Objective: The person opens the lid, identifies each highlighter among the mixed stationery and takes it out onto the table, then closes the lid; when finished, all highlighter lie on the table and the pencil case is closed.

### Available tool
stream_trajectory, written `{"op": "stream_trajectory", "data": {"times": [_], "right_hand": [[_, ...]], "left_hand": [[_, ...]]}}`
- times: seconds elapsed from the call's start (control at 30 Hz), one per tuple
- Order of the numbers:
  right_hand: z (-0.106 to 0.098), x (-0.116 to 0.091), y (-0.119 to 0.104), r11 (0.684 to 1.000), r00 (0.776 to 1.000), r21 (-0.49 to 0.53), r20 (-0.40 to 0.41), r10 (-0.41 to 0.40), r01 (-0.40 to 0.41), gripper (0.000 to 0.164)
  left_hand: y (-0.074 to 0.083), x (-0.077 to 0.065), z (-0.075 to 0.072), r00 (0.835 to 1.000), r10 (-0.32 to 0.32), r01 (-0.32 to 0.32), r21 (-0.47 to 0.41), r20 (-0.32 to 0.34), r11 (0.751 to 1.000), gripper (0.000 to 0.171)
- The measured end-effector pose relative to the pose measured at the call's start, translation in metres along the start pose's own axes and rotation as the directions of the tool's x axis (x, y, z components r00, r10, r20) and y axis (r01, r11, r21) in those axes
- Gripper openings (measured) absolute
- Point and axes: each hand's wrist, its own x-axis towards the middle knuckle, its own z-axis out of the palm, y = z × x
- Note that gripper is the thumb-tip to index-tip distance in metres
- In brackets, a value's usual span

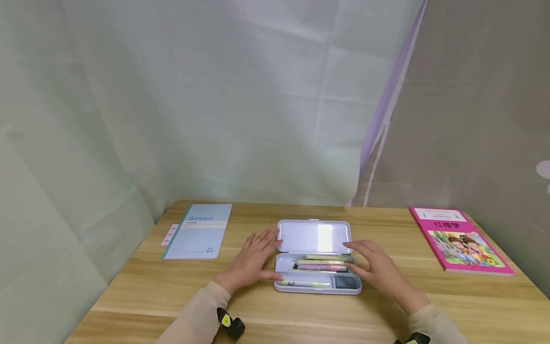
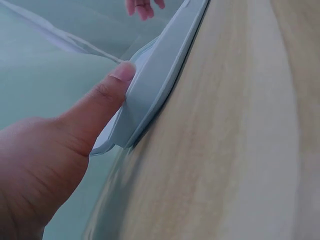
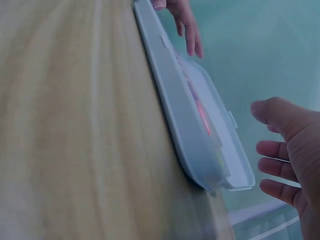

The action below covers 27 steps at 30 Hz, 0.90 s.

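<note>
A white pencil case lies unfolded on the table, its lid tipped back flat behind the tray. Several pens are in the wide compartment. Along the front compartment lies a white pen with a yellow part, beside a dark block in a small compartment. My left hand is at the case's left end, fingers spread, with the thumb resting at the tray's rim. At the opposite end is my right hand, fingers loosely bent and holding nothing; in the right wrist view it stands apart from the case.
A light blue notebook marked Gambit lies at the table's left, over a pink-and-white striped item. To the right is a pink book with a cartoon cover. Pale curtains hang behind the wooden table.
</note>
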Motion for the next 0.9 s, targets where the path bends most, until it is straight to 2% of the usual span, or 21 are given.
{"op": "stream_trajectory", "data": {"times": [0.27,0.37,0.57,0.9], "right_hand": [[0.005,-0.006,-0.001,1.0,1.0,0.004,0.001,0.003,-0.003,0.031],[0.007,-0.008,-0.001,0.999,0.999,0.006,-0.006,-0.034,0.034,0.027],[0.013,-0.009,-0.003,0.996,0.996,-0.033,-0.002,-0.086,0.085,0.024],[0.025,-0.008,-0.002,0.991,0.995,-0.098,-0.026,-0.095,0.092,0.021]], "left_hand": [[-0.003,-0.001,0.004,0.999,-0.013,0.014,-0.038,0.03,0.999,0.085],[-0.004,-0.002,0.005,0.999,-0.019,0.021,-0.051,0.042,0.998,0.085],[-0.003,-0.002,0.005,0.998,-0.022,0.025,-0.059,0.051,0.998,0.086],[-0.004,-0.003,0.005,0.998,-0.027,0.031,-0.075,0.056,0.997,0.086]]}}
